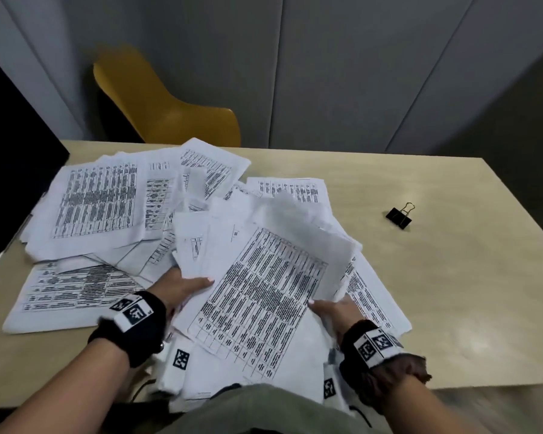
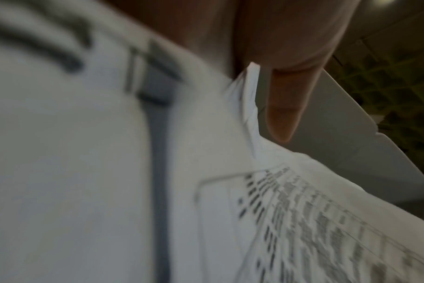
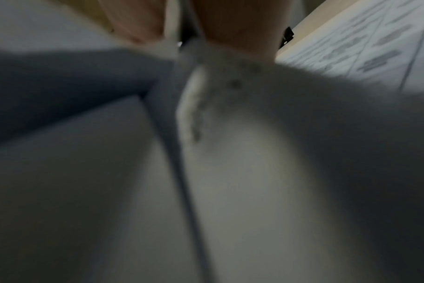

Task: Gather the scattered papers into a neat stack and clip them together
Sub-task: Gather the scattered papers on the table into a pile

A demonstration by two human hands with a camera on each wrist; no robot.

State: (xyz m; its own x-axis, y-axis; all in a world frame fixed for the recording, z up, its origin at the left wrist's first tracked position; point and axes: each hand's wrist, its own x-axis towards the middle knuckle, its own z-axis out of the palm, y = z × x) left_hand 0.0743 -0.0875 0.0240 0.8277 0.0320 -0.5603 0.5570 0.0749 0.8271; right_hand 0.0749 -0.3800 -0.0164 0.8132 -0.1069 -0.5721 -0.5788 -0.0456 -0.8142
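Many white printed sheets lie spread over the beige table (image 1: pixel 452 277), with loose papers (image 1: pixel 98 202) overlapping at the left and back. Near the front I lift a fanned bundle of papers (image 1: pixel 264 292) between both hands. My left hand (image 1: pixel 185 286) grips its left edge, thumb on top and fingers underneath. My right hand (image 1: pixel 336 310) grips its lower right edge. The left wrist view shows one finger (image 2: pixel 283 107) against the blurred sheets (image 2: pixel 303 220). Blurred paper (image 3: pixel 254 172) fills the right wrist view under my fingers (image 3: pixel 235 24). A black binder clip (image 1: pixel 400 216) lies apart at the right.
A yellow chair (image 1: pixel 163 101) stands behind the table's far edge, before a grey panelled wall. A dark object (image 1: pixel 13 151) borders the table's left side. More sheets (image 1: pixel 367 296) lie under and to the right of the held bundle.
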